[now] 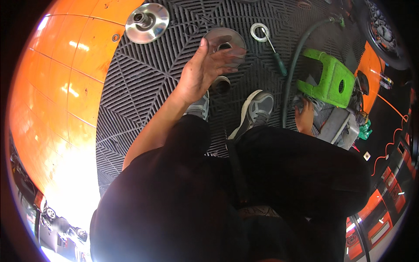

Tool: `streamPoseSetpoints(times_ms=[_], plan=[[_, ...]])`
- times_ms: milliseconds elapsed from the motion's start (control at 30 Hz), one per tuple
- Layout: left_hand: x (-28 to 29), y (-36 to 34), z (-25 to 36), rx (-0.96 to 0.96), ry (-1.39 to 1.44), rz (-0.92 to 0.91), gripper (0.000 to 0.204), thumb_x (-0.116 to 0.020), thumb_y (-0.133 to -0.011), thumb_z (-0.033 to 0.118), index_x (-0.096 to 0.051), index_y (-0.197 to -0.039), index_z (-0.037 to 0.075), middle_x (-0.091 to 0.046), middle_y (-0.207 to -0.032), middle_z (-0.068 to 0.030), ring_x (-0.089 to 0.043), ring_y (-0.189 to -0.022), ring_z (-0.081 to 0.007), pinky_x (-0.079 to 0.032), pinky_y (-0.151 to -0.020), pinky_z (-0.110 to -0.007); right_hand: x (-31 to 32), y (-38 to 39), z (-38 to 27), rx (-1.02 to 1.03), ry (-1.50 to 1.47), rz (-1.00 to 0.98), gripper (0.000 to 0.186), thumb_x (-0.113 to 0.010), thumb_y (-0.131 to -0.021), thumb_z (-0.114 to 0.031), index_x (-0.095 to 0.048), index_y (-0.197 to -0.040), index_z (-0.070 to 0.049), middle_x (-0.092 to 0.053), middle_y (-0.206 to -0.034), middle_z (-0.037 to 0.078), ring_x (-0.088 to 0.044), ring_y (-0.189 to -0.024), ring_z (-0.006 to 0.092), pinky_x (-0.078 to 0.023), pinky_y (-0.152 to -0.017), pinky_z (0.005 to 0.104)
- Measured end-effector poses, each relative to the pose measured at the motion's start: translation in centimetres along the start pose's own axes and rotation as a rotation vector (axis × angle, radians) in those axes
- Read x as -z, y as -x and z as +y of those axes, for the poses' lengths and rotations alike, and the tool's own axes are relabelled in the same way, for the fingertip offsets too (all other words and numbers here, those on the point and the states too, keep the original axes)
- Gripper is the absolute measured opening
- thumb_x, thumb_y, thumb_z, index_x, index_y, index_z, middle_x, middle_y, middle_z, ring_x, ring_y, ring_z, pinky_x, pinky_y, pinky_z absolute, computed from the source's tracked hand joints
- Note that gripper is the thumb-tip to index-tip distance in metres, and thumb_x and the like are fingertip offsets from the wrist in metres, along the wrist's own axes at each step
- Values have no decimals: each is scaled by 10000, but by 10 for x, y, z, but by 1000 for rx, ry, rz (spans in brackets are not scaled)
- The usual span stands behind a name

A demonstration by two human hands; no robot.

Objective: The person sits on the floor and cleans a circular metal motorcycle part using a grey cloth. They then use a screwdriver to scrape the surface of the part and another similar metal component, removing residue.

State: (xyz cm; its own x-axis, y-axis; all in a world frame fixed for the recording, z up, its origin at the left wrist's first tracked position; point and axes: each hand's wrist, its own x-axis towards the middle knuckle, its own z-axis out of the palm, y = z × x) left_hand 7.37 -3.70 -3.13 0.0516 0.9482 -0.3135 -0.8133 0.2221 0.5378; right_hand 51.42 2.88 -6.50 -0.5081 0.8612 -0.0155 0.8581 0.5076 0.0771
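My left hand (197, 76) is raised over the black ribbed mat, fingers spread and holding nothing. Behind its fingers a grey metal disc with a central hole (224, 32) is partly hidden. A short dark metal cylinder (221, 84) stands just below the hand, by my shoes. To the right, my right hand (305, 115) reaches down beside my knee, its fingers curled on a crumpled grey rag (315, 105). A shiny metal disc with a raised hub (147, 22) lies at the far left. Further right, a screwdriver with a teal handle (279, 64) rests against a pale metal ring (260, 32).
A green plastic stool (329, 78) lies on its side near my right hand. A dark hose (292, 72) curves along the mat. Orange flooring (56, 83) borders the left side, with a small ring (115, 38) on it. A wheel (384, 32) stands at the far right.
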Motion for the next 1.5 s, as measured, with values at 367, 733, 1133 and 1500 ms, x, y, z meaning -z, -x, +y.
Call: streamPoseSetpoints(times_ms=[367,733,1133,1500], plan=[[-9,-2,0,98,-37,33,532,-442,-1010,377,-377,-1387,7,-534,-1319,-222,-524,-1205,-299,-405,-995,-419,85,-18,54,-700,-817,-169,428,-514,-980,-347,-593,-1136,43,-635,-1064,167,-588,-1008,254,-438,-896,344],[-60,-24,-3,86,-574,-253,694,-677,-881,294,-335,-1392,-27,-543,-1278,-193,-507,-1214,-301,-404,-1008,-406,149,-159,-102,-146,-1802,-336,456,-564,-957,-403,-571,-1160,5,-598,-1072,73,-582,-967,158,-493,-847,301],[-66,-9,-17,46,-821,-182,545,-597,-875,-17,-370,-1370,-13,-510,-1285,-137,-471,-1200,-215,-357,-1023,-326,145,-161,-147,-130,-1889,-458,333,-609,-944,-320,-609,-1078,-15,-610,-967,13,-536,-918,98,-454,-819,271],[-35,13,3,127,-572,-126,372,-571,-923,119,-420,-1238,-7,-615,-1133,-209,-582,-1114,-301,-451,-981,-417,164,-85,-33,-494,-1428,-61,558,-502,-949,-480,-622,-1147,27,-610,-1158,195,-559,-1088,282,-423,-947,366]])
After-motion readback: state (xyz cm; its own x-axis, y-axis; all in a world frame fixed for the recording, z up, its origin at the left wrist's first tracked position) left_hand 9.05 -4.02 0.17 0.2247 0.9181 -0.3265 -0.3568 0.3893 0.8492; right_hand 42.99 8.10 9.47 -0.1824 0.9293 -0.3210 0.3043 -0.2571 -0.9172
